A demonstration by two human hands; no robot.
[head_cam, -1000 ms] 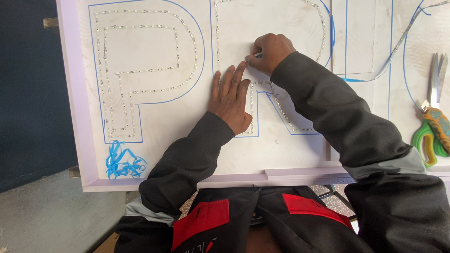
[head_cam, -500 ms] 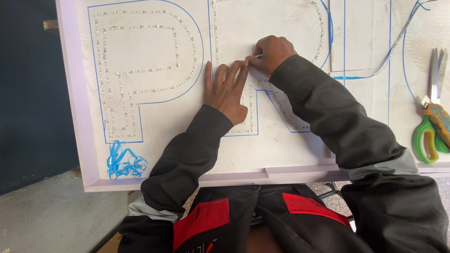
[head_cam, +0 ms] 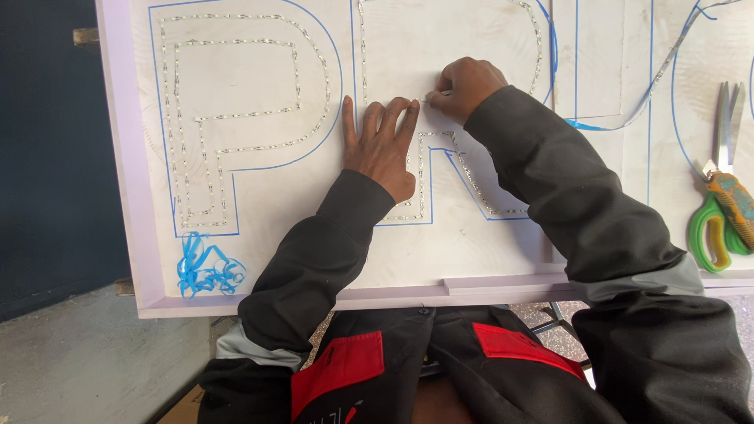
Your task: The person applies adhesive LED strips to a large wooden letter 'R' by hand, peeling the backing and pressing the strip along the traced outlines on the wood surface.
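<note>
Strip work on white sign panel point(head_cam: 487, 259): LED strip point(head_cam: 416, 169) runs inside the blue letter outline at panel centre. Left hand point(head_cam: 382, 145) lies flat, fingers spread, pressing strip w/ fingertips; no grip, just open palm down. Right hand point(head_cam: 466, 85), just right of left fingertips, has a narrow pinch grip on strip end. Best approach, I'd judge: keep left pressure close to the pinch, feed strip in short lengths, stay within the outline. Green-handled scissors point(head_cam: 719, 212) at panel's right edge; blue film scraps point(head_cam: 206, 267) lower left.
</note>
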